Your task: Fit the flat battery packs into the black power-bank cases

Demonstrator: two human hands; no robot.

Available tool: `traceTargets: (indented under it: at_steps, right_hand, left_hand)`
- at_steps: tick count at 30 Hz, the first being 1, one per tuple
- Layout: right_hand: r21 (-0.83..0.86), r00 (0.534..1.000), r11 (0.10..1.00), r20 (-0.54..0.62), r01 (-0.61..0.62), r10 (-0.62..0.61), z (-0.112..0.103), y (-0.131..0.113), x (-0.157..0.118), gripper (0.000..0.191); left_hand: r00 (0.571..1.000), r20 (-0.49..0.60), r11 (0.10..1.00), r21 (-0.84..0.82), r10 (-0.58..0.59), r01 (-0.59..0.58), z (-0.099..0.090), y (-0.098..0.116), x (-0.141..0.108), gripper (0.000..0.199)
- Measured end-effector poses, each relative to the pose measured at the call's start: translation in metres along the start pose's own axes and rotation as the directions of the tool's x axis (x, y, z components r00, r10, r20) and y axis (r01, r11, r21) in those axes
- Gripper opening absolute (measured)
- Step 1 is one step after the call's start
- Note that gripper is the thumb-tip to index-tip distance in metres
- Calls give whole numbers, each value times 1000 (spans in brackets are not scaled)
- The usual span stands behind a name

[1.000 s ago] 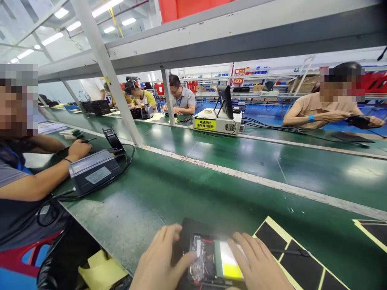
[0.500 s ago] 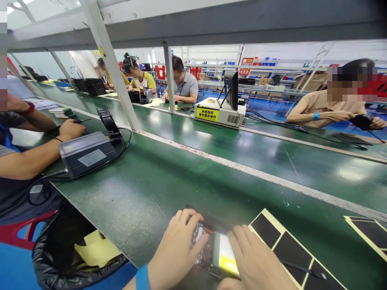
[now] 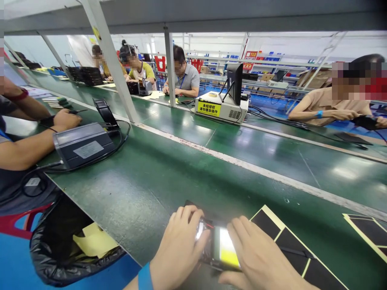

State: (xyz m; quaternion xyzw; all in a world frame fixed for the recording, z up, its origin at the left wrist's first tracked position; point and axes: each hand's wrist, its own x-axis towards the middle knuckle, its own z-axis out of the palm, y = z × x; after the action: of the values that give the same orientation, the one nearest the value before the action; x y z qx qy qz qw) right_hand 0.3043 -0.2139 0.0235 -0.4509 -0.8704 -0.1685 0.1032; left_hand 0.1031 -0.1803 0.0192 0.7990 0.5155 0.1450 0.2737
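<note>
My left hand (image 3: 178,251), with a blue wristband (image 3: 145,278), and my right hand (image 3: 256,255) grip a dark flat electronic unit (image 3: 211,257) from both sides on the green belt. Its open back shows a bright yellow-and-white battery-like panel (image 3: 227,251) and red wires (image 3: 208,224). My fingers hide most of its edges and the circuitry. To the right of my right hand lies a sheet of black pads on yellow backing (image 3: 293,249), with a thin black strip (image 3: 294,252) across it.
A grey power unit (image 3: 83,145) with black cables sits at left, beside a co-worker's hand (image 3: 65,119). A black-lined bin (image 3: 57,249) holds yellow paper below the belt edge. A white machine with a yellow label (image 3: 222,108) stands across the belt. White uprights rise beyond.
The whole view has tilted and shifted, and my blue wristband now shows. My hands have closed in on the unit, covering more of it than one second ago.
</note>
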Motion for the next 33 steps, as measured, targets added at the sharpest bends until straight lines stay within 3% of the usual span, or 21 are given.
traceTargets:
  at_steps: [5, 12, 16, 18, 20, 22, 25, 28, 30, 33]
  right_hand:
    - [57, 999, 998, 31, -12, 10, 0, 5, -2, 80]
    - [41, 997, 999, 70, 7, -10, -1, 5, -2, 84]
    - [-16, 994, 1000, -108, -10, 8, 1, -2, -12, 101]
    - [-55, 972, 997, -231, -52, 38, 3, -5, -17, 104]
    - [-52, 936, 991, -338, -121, 96, 5, -8, -19, 101]
    - [6, 895, 986, -420, -167, 154, 7, -9, -20, 100]
    - [182, 850, 963, -457, -198, 261, 10, -9, -23, 97]
    - [464, 804, 836, -354, -294, 479, 8, -2, -36, 87]
    - [616, 793, 696, -183, -368, 581, 5, 6, -49, 90]
    - [682, 852, 572, 148, -456, 502, -1, 16, -69, 110]
  left_hand:
    - [1000, 14, 999, -46, 15, -14, -1, -4, 4, 23]
    - [998, 49, 995, -99, 34, -29, 0, -19, 3, 40]
    - [996, 64, 994, -92, 66, -60, -16, -17, 0, 51]
    - [978, 113, 982, -93, 177, -167, -27, -5, 0, 57]
    - [926, 213, 949, -104, 312, -296, -33, 12, 3, 53]
    - [875, 291, 922, -78, 386, -380, -31, 30, 10, 45]
    - [856, 316, 899, 25, 408, -438, -18, 46, 21, 41]
    - [856, 314, 888, 75, 411, -454, -6, 47, 28, 43]
    - [861, 309, 887, 95, 405, -451, -3, 45, 31, 53]
    - [868, 291, 891, 94, 403, -445, -4, 45, 31, 62]
